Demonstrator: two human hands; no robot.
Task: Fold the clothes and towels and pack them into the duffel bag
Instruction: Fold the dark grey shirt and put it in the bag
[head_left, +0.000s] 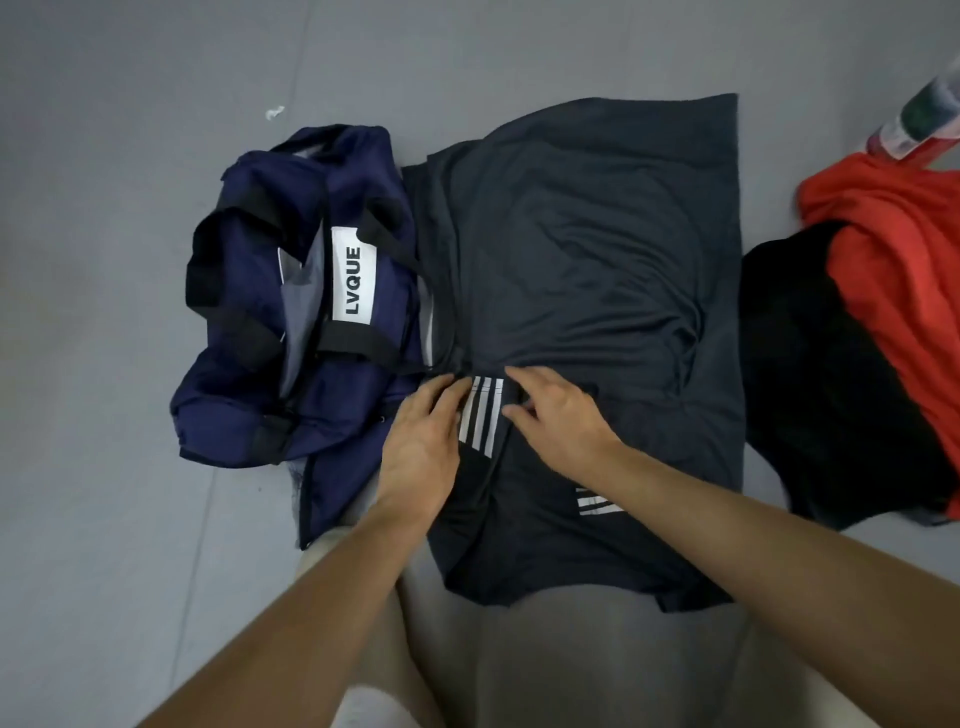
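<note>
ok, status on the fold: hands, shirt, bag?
Left hand flat on striped sleeve, right hand on it too, grip unclear. Dark shirt spread out, edge against duffel bag. Nothing packed yet.
</note>
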